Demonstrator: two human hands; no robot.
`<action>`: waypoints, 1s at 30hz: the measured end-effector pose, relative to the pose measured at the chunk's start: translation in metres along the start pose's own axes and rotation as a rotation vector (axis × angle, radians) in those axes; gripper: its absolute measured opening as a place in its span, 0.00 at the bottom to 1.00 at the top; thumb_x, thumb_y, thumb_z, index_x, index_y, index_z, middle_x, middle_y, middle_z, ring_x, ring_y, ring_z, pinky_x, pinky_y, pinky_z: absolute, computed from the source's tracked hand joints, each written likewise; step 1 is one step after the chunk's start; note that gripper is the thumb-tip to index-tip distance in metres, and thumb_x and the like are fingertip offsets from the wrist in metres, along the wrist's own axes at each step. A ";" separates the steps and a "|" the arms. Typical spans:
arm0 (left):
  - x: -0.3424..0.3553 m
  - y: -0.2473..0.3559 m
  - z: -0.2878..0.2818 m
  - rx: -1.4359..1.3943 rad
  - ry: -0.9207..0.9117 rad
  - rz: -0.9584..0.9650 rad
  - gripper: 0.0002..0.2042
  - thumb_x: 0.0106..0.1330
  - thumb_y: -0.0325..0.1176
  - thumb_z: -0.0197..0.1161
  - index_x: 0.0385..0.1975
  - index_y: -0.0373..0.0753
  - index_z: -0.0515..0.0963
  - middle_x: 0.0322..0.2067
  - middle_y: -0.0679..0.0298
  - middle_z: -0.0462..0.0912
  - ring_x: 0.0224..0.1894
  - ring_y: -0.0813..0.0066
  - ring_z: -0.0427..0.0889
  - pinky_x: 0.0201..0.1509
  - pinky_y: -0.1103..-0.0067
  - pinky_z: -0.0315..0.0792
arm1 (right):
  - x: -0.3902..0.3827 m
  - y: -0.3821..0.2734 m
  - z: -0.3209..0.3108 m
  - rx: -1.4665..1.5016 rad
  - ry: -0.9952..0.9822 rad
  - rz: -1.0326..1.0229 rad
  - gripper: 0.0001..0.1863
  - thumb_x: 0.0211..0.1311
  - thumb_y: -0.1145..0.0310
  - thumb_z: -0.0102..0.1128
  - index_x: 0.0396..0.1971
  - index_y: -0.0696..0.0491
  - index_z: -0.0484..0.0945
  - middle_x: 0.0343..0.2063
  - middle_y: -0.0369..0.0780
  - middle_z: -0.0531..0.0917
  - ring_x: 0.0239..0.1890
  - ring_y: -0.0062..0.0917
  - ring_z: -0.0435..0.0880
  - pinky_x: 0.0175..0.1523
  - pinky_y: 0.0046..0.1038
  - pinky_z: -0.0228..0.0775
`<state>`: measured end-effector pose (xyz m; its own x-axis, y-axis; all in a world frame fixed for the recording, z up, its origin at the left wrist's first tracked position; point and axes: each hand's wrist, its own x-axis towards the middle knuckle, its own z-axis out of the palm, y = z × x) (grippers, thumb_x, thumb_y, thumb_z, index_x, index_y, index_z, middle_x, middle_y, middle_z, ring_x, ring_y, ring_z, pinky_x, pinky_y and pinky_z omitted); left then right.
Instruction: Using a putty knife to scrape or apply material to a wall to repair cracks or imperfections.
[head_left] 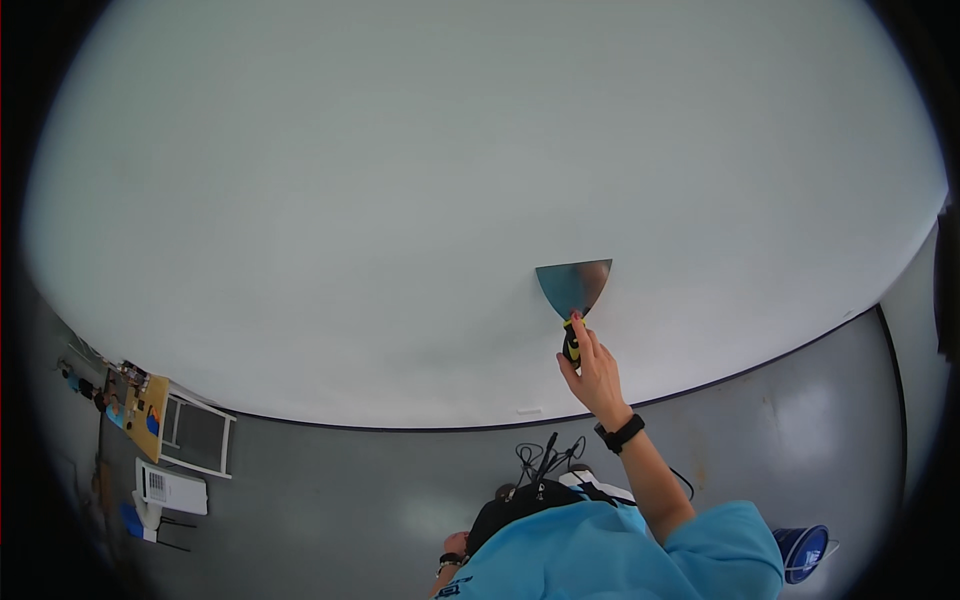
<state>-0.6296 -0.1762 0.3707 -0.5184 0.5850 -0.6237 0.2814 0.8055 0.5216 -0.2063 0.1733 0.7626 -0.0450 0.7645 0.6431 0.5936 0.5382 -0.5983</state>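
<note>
My right hand [595, 378] grips the black and yellow handle of a putty knife [574, 287], with a fingertip up near the base of the blade. The wide metal blade points up and lies against or very close to the white wall [400, 200]; contact along its edge cannot be made out. A black watch band is on my right wrist. Low in the picture, my left hand [456, 543] hangs by my waist, partly hidden by my body, and its fingers do not show clearly.
A dark skirting line runs along the wall's foot above the grey floor [330, 480]. At lower right stands a blue bucket [803, 553]. On the left are a wooden-topped table [150, 415], a white chair-like item [175, 490] and people farther off. Black cables [545, 458] loop before my body.
</note>
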 end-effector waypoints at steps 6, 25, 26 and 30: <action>-0.017 0.063 -0.006 -0.004 -0.057 0.159 0.13 0.65 0.35 0.52 0.36 0.33 0.80 0.32 0.54 0.83 0.34 0.64 0.82 0.39 0.71 0.75 | -0.015 0.011 0.022 0.006 0.067 0.049 0.42 0.55 0.73 0.62 0.66 0.57 0.48 0.42 0.51 0.78 0.32 0.40 0.81 0.36 0.32 0.76; -0.069 0.090 -0.047 0.197 -0.054 0.237 0.14 0.60 0.34 0.53 0.34 0.32 0.83 0.32 0.55 0.85 0.36 0.65 0.83 0.42 0.75 0.74 | -0.015 -0.020 0.051 0.208 0.083 0.213 0.42 0.55 0.72 0.63 0.67 0.55 0.49 0.42 0.45 0.76 0.29 0.33 0.79 0.31 0.28 0.73; -0.079 0.110 -0.049 0.093 -0.024 0.161 0.14 0.60 0.34 0.52 0.35 0.32 0.83 0.33 0.56 0.85 0.36 0.65 0.83 0.42 0.76 0.74 | -0.020 -0.017 0.053 0.200 0.091 0.219 0.42 0.55 0.72 0.63 0.67 0.55 0.49 0.42 0.45 0.76 0.29 0.33 0.79 0.31 0.28 0.73; -0.109 0.150 -0.053 -0.005 0.019 0.029 0.14 0.60 0.34 0.52 0.36 0.33 0.82 0.33 0.58 0.85 0.37 0.66 0.82 0.44 0.76 0.74 | -0.042 -0.018 0.071 0.340 0.176 0.481 0.45 0.55 0.71 0.64 0.68 0.53 0.46 0.43 0.44 0.76 0.26 0.27 0.76 0.30 0.25 0.72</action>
<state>-0.5739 -0.1237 0.5479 -0.5253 0.6065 -0.5968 0.2929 0.7874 0.5424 -0.2724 0.1565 0.7125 0.3151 0.8953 0.3149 0.2233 0.2526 -0.9415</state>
